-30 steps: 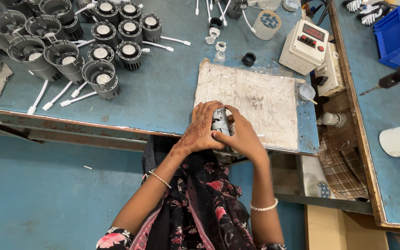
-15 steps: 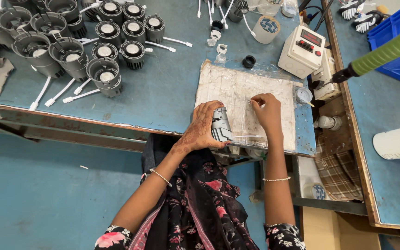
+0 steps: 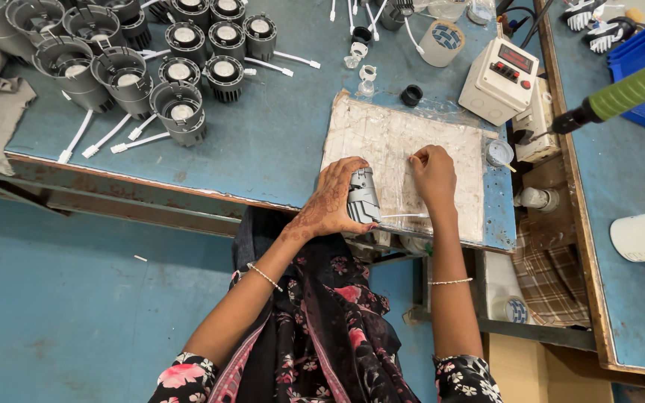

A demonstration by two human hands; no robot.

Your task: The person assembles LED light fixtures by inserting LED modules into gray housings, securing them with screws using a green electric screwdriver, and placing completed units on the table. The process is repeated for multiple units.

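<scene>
Where the white mat point(image 3: 442, 134) meets the near edge of the blue table point(image 3: 278, 142), the left hand point(image 3: 334, 198) is wrapped around a grey finned housing point(image 3: 363, 196), holding it upright just at that edge. Bare mat lies open beyond both hands, up to the white meter box point(image 3: 500, 80). Just right of the housing, the right hand point(image 3: 433, 170) rests on the mat, fingertips pinched together on something too small to make out.

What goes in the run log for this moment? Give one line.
left hand: grips grey finned housing | right hand: pinches at white mat | bench: more housings
</scene>
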